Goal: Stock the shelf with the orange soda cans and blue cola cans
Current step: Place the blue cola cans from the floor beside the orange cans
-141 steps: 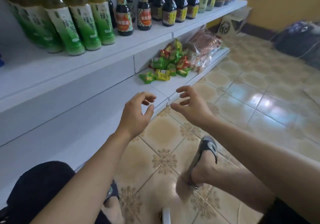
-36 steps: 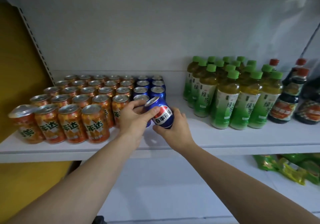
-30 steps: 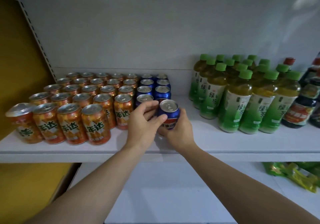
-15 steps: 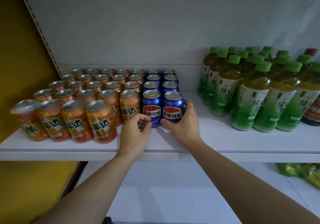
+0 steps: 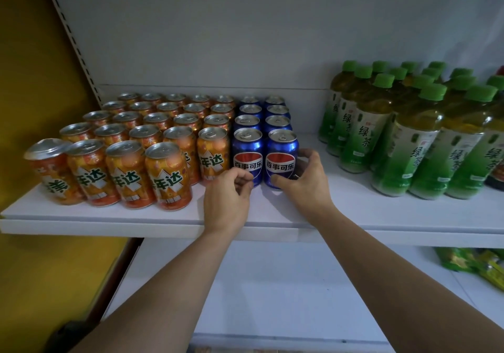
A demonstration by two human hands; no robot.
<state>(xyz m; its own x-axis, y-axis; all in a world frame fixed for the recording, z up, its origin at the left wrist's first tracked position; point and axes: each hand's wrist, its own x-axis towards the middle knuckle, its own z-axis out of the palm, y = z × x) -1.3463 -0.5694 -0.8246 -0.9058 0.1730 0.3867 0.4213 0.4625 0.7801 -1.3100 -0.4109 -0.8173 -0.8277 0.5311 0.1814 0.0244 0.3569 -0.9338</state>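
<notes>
Several orange soda cans [image 5: 166, 172] stand in rows on the left of the white shelf [image 5: 354, 210]. Two columns of blue cola cans sit to their right. My right hand [image 5: 305, 189] curls round the front right blue cola can [image 5: 282, 148], thumb at its base and fingers on its right side; the can stands upright on the shelf. My left hand [image 5: 226, 202] hovers in front of the front left blue cola can [image 5: 246, 148], fingers loosely curled and holding nothing.
Green tea bottles [image 5: 409, 139] crowd the shelf to the right, with a gap of bare shelf between them and the cola cans. A lower shelf [image 5: 272, 284] carries green snack packets [image 5: 474, 265] at its right. A yellow wall [image 5: 32, 79] borders the left.
Over the last second the tilted blue can was set upright at the front of the right cola column. My left hand has drawn back slightly from the cans.
</notes>
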